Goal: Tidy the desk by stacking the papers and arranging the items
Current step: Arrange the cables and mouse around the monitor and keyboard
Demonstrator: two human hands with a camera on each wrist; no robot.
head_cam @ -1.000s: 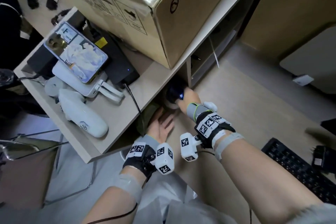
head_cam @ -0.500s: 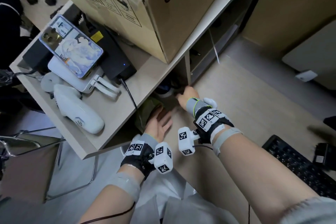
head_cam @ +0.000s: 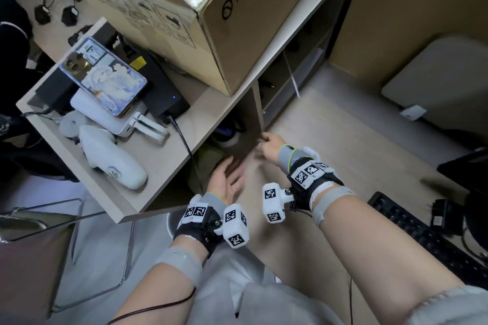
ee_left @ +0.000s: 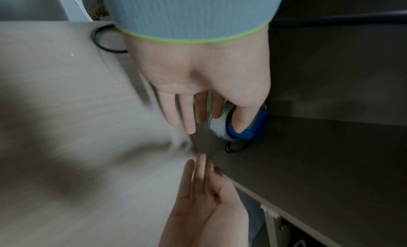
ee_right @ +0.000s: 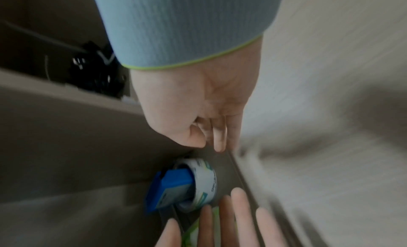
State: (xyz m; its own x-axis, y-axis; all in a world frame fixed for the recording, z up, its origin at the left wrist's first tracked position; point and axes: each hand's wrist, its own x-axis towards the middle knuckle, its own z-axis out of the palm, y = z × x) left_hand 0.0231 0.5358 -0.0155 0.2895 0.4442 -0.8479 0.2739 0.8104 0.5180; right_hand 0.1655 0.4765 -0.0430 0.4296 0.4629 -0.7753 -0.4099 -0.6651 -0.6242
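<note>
A roll of tape [head_cam: 227, 137] in a blue dispenser [ee_right: 169, 188] stands on the desk under the shelf [head_cam: 163, 163], against the upright divider. My right hand [head_cam: 266, 144] hangs just in front of that divider, fingers loosely curled and holding nothing; in the right wrist view the right hand [ee_right: 211, 134] is clear of the roll [ee_right: 204, 179]. My left hand [head_cam: 227, 177] lies flat, palm up, with straight fingers [ee_right: 222, 219] next to the roll. Its thumb overlaps the dispenser [ee_left: 257, 127]; contact is unclear. A green packet [head_cam: 208, 163] lies beside the left hand.
On the shelf sit a large cardboard box [head_cam: 184, 8], a phone [head_cam: 103, 76] on a white device, a black unit [head_cam: 161, 95] with a cable [head_cam: 187, 145] and a white controller [head_cam: 113, 163]. A black keyboard [head_cam: 422, 240] lies at the right. A black ring [ee_left: 105, 40] rests on the desk.
One second ago my right hand gripped the tape roll and carried it under the shelf. It has since let go and pulled back. The left hand stayed flat.
</note>
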